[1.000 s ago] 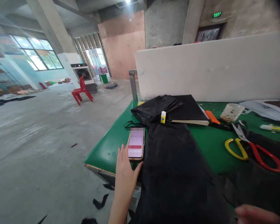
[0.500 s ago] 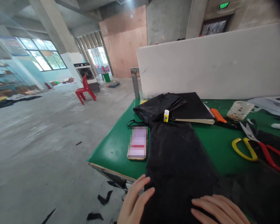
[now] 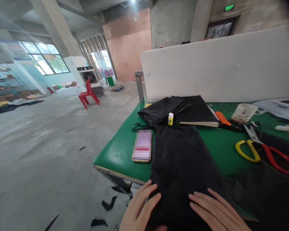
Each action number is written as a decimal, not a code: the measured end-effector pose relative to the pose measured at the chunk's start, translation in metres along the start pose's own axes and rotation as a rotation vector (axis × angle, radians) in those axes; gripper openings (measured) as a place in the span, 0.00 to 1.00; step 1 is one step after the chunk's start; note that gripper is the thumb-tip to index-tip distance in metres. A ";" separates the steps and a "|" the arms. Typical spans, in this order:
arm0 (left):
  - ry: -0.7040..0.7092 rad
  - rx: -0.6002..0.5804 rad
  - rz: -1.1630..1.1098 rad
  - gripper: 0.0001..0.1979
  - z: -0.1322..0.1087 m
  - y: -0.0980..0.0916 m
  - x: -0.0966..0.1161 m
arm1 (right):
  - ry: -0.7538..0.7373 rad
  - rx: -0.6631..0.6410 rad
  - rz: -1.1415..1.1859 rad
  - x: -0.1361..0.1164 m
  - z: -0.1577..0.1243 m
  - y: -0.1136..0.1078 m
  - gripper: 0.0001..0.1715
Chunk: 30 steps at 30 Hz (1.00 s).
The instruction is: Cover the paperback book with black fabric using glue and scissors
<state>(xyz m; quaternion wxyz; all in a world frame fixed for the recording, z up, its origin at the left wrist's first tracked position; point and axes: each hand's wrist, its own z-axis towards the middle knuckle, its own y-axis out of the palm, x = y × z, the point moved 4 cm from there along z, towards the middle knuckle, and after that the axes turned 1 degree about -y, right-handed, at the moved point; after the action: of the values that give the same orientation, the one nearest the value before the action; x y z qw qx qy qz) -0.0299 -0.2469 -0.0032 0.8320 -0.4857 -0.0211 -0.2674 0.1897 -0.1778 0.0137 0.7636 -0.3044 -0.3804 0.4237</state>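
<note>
A long piece of black fabric [image 3: 180, 160] lies over the green tabletop [image 3: 118, 147] and runs down towards me. My left hand [image 3: 142, 205] rests on its left edge with the fingers stretched out. On the right part of the same fabric, my right hand [image 3: 214, 208] lies flat, fingers extended. A glue stick [image 3: 170, 119] with a white cap stands upright at the fabric's far end. Left of the fabric is a phone [image 3: 142, 146] with a blurred screen. Scissors [image 3: 262, 144] with one yellow and one red handle lie to the right, blades partly apart.
Folded black fabric [image 3: 161, 109] and a black-covered flat item [image 3: 197, 109] lie at the back. Beyond them stands a white panel [image 3: 207, 70]. An orange-handled tool [image 3: 223, 118], a clear plastic container [image 3: 244, 113] and another glue stick [image 3: 286, 129] are at right. A red chair [image 3: 88, 93] stands on the floor.
My right hand has moved slightly left across the black fabric, its fingers stretched further. The left hand stays at the fabric's left edge. The view has shifted a little.
</note>
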 end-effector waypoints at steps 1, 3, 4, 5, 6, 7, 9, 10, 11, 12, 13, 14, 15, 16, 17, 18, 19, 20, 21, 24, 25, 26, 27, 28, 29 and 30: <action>-0.023 -0.003 -0.015 0.28 -0.001 -0.001 -0.001 | 0.020 -0.005 -0.003 -0.001 -0.001 -0.001 0.21; -0.102 -0.002 -0.057 0.28 -0.003 -0.002 -0.002 | 0.069 -0.014 0.000 -0.004 -0.001 -0.003 0.21; -0.155 -0.009 -0.080 0.27 -0.004 -0.001 -0.002 | 0.092 -0.023 0.009 -0.005 -0.001 -0.005 0.21; -0.217 -0.020 -0.103 0.26 -0.006 -0.001 -0.002 | 0.111 -0.033 0.023 -0.008 0.000 -0.007 0.21; -0.276 -0.028 -0.126 0.24 -0.007 0.000 -0.002 | 0.128 -0.046 0.039 -0.010 0.000 -0.009 0.21; -0.330 -0.031 -0.147 0.23 -0.008 0.000 -0.001 | 0.151 -0.064 0.053 -0.012 0.001 -0.010 0.21; -0.409 -0.019 -0.185 0.20 -0.009 0.000 0.001 | 0.200 -0.103 0.069 -0.016 0.003 -0.013 0.21; -0.428 -0.008 -0.204 0.19 -0.010 0.000 0.003 | 0.222 -0.122 0.072 -0.017 0.003 -0.014 0.22; -0.438 0.003 -0.225 0.18 -0.010 0.000 0.005 | 0.243 -0.137 0.075 -0.019 0.002 -0.014 0.22; -0.450 0.016 -0.248 0.17 -0.010 0.000 0.007 | 0.263 -0.150 0.078 -0.020 0.001 -0.015 0.24; -0.466 0.030 -0.272 0.17 -0.011 0.001 0.009 | 0.282 -0.158 0.081 -0.021 0.000 -0.015 0.25; -0.487 0.045 -0.300 0.17 -0.012 0.001 0.010 | 0.300 -0.164 0.085 -0.022 -0.002 -0.015 0.27; -0.513 0.064 -0.333 0.17 -0.014 0.002 0.011 | 0.316 -0.169 0.093 -0.023 -0.004 -0.015 0.28; -0.541 0.090 -0.373 0.17 -0.015 0.003 0.012 | 0.329 -0.173 0.106 -0.024 -0.006 -0.014 0.29; -0.568 0.123 -0.421 0.17 -0.017 0.004 0.012 | 0.343 -0.179 0.126 -0.025 -0.007 -0.014 0.28; -0.593 0.159 -0.478 0.17 -0.019 0.005 0.012 | 0.358 -0.186 0.150 -0.026 -0.008 -0.013 0.27; -0.619 0.195 -0.541 0.17 -0.021 0.005 0.012 | 0.376 -0.193 0.177 -0.028 -0.008 -0.012 0.26; -0.649 0.228 -0.606 0.17 -0.022 0.006 0.011 | 0.398 -0.201 0.205 -0.029 -0.008 -0.011 0.24; -0.681 0.257 -0.670 0.17 -0.024 0.007 0.011 | 0.423 -0.206 0.231 -0.030 -0.008 -0.011 0.23; -0.768 0.338 -0.822 0.17 -0.030 0.007 0.013 | 0.470 -0.204 0.297 -0.033 -0.006 -0.013 0.19; -0.785 0.368 -0.846 0.17 -0.031 0.006 0.014 | 0.479 -0.201 0.315 -0.033 -0.005 -0.014 0.19; -0.797 0.395 -0.856 0.16 -0.033 0.004 0.017 | 0.485 -0.196 0.332 -0.033 -0.005 -0.016 0.19; -0.807 0.416 -0.852 0.16 -0.034 0.002 0.019 | 0.490 -0.190 0.349 -0.033 -0.005 -0.017 0.19; -0.815 0.432 -0.839 0.16 -0.035 -0.001 0.022 | 0.499 -0.181 0.364 -0.032 -0.006 -0.019 0.19; -0.823 0.437 -0.820 0.16 -0.036 -0.003 0.024 | 0.511 -0.169 0.378 -0.031 -0.007 -0.021 0.19; -0.831 0.430 -0.802 0.16 -0.037 -0.005 0.027 | 0.525 -0.154 0.391 -0.030 -0.008 -0.022 0.19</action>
<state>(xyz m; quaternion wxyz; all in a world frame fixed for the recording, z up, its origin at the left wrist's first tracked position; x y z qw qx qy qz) -0.0177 -0.2903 -0.0111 0.6682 -0.3250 -0.5779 -0.3375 0.1946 -0.2152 0.0171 0.7146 -0.5272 -0.1362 0.4392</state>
